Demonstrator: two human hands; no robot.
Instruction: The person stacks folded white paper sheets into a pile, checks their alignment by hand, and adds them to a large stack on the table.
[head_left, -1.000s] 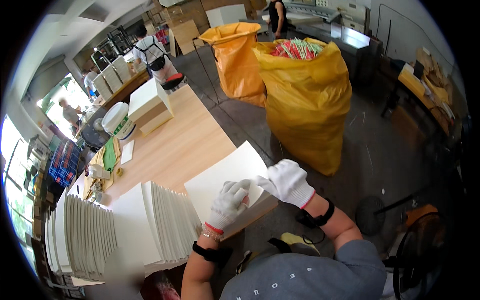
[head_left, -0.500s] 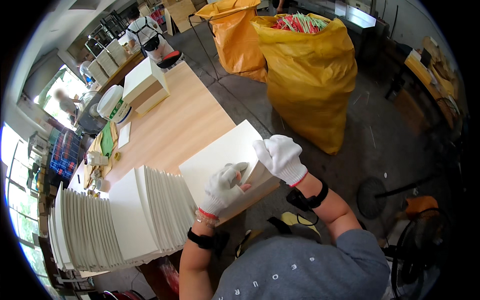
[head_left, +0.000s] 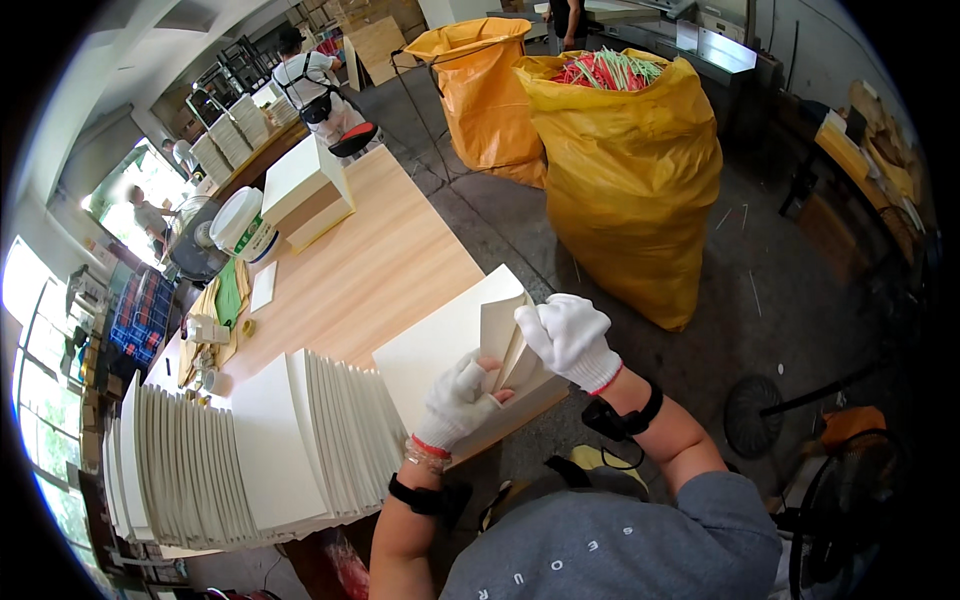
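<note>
A pile of large white sheets [head_left: 430, 330], which look like paper or thin card, lies at the table's front right corner. Along its right edge several upper sheets [head_left: 503, 325] are bent up and stand fanned apart. My right hand [head_left: 568, 340], in a white knit glove, is closed on their raised edge at the right. My left hand [head_left: 455, 402], gloved with bare fingertips, pinches the same sheets lower down, nearer to me. Its thumb and fingers are closed at the edge; the exact grip is partly hidden. Dark bands circle both forearms.
Leaning stacks of white folded sheets [head_left: 270, 445] fill the table's left front. Farther back on the wooden table [head_left: 390, 235] are a white block-shaped stack [head_left: 305, 185] and a bucket [head_left: 240, 222]. A yellow sack of red and green strips [head_left: 630, 190] and an orange sack [head_left: 487, 110] stand beyond; people work behind.
The upper sheets have been bent up and spread apart at the right edge. My left hand has moved from the pile's top to the raised sheets. The whole view has shifted slightly.
</note>
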